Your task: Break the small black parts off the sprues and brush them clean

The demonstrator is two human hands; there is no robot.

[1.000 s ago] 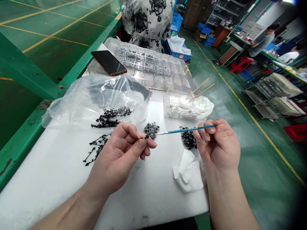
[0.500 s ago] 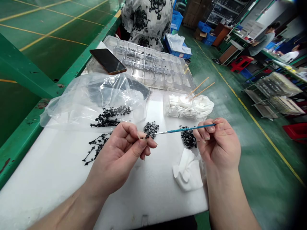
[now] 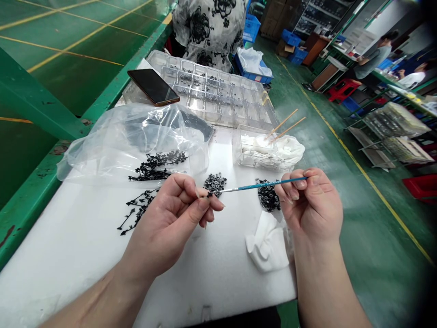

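Note:
My right hand (image 3: 312,205) pinches the end of a thin blue brush (image 3: 262,185) that lies level, its tip pointing left. That tip touches a tiny black part pinched between thumb and fingers of my left hand (image 3: 177,214). Both hands hover above a white foam pad (image 3: 85,246). Behind the brush lie two heaps of small black ring parts, one (image 3: 215,183) near my left fingers and one (image 3: 268,197) by my right hand. Black plastic sprues (image 3: 150,171) lie to the left.
A clear plastic bag (image 3: 129,136) lies at back left, a phone (image 3: 153,86) on clear compartment trays (image 3: 218,93) behind it. A clear box (image 3: 266,152) holds white cloth and two wooden sticks. A crumpled wipe (image 3: 268,248) lies under my right hand. A person in a floral top (image 3: 208,27) stands beyond the table.

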